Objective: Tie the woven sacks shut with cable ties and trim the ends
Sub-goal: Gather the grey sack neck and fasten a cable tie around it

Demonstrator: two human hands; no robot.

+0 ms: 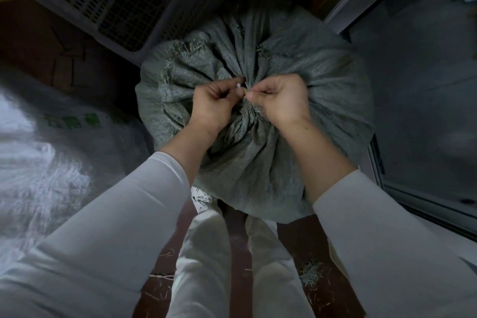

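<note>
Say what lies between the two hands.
Head view: a small white cable tie end over the gathered neck of the grey-green woven sack.

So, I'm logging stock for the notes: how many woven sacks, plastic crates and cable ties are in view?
Woven sacks: 2 (grey-green sack, white sack)
Plastic crates: 1 (perforated crate)
Cable ties: 1 (white cable tie, mostly hidden)
Total: 4

Grey-green woven sack [258,64], white cable tie [239,85], white sleeves [129,204], dark red-brown floor [238,253].
</note>
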